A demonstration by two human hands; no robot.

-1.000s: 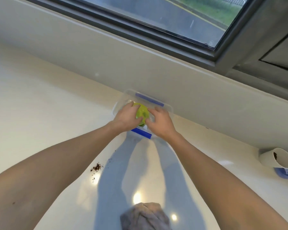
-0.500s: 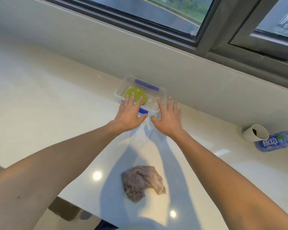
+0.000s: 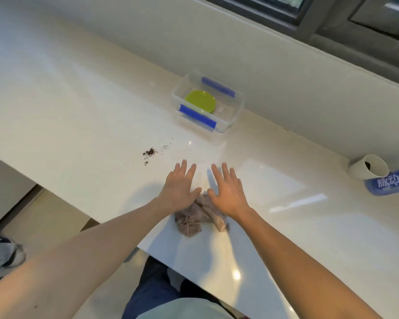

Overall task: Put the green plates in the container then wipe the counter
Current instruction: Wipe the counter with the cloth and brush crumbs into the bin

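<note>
against the back wall of the white counter (image 3: 78, 107) sat the clear container (image 3: 236, 111), lidless, with blue clips on its near and far rims. the green plates (image 3: 199, 101) lay stacked inside it, toward its left end, flat on the bottom.

nearer the front edge, both hands were held out side by side, palms down, fingers straight and a little spread, gripping nothing. the left hand (image 3: 179, 188) and the right hand (image 3: 227, 192) were close together, thumbs almost meeting, well short of the container. a crumpled greyish-pink cloth (image 3: 194, 219) lay on the counter just under and behind them; the heels of both hands overlapped it from this view, and whether they touched it could not be told.

left of the hands, between them and the container, a small scatter of dark crumbs (image 3: 150, 152) sat on the counter surface. far off to the right, a white cup (image 3: 367, 166) lay on its side with its mouth toward the camera, and a blue-labelled bottle (image 3: 389, 184) lay just beside it, touching or nearly so. a dark window frame (image 3: 332, 21) ran above the wall.
</note>
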